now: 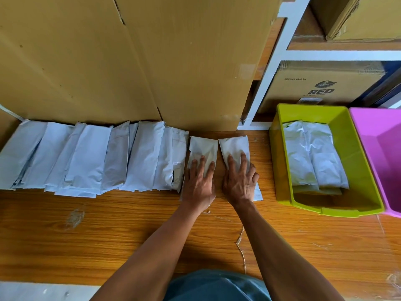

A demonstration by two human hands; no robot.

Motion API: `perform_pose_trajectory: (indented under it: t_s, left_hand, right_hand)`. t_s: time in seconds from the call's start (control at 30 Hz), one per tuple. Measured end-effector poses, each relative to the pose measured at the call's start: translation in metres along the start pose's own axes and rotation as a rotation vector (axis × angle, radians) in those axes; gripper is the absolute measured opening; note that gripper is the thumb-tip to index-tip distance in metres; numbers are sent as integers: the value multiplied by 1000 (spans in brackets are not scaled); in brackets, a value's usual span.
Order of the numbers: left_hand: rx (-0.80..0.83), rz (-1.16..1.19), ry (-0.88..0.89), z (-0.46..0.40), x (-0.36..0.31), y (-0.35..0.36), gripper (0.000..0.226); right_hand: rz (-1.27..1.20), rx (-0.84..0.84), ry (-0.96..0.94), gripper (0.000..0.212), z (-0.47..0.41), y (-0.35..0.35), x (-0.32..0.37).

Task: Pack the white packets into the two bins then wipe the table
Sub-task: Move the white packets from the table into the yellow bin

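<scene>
Two packets, one under each of my hands.
My left hand (198,183) and right hand (239,181) lie flat, fingers spread, on separate white packets (202,148), (234,146).

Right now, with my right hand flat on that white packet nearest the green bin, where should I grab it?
Probably the near short edge of the packet, from your side. It lies flat, its length running away from you, under your right hand; curl the fingers under there.

Left arm: bare, stretched forward from lower centre.
Left hand (199,181): palm down, my fingers straight, slightly spread, pressing flat.
Right arm: bare, stretched forward alongside.
Right hand (239,180): palm down, fingers splayed, thumb out to the right.
Hands: side by side, apart.
</scene>
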State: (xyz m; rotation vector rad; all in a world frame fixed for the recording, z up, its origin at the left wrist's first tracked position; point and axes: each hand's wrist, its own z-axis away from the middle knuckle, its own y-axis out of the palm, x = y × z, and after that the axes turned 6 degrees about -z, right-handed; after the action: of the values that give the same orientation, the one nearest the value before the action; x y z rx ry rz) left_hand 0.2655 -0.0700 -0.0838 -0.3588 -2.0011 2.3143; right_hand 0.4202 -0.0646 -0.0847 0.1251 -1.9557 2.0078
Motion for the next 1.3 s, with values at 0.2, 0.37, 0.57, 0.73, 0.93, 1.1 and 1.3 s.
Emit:
perform_pose_trajectory:
  t_s: [0.2, 0.37, 0.57, 0.73, 0.93, 1.1, 1.3]
  left_hand:
    - [-35, 3, 14, 3, -5, -4, 81]
    - [-102, 8, 37, 3, -5, -5, 77]
    - [-216, 11, 63, -1, -5, -24, 72]
    - [-286, 28, 23, 0, -14, -54, 73]
    - [-379, 85, 27, 0, -33, -90, 71]
    - [-454, 114, 31, -2, -51, -116, 70]
    - [-519, 127, 69, -4, -76, -137, 72]
  right_hand:
    - [30, 11, 4, 63, 3, -6, 0]
    - [21, 25, 1, 67, 4, -14, -2]
    - [17, 52, -25, 67, 6, -28, 0]
    - [4, 38, -66, 69, 9, -52, 0]
    - [-24, -68, -84, 61, 12, -91, 7]
    - [-52, -141, -100, 63, 13, -125, 4]
    - [-113, -243, -87, 65, 14, -162, -12]
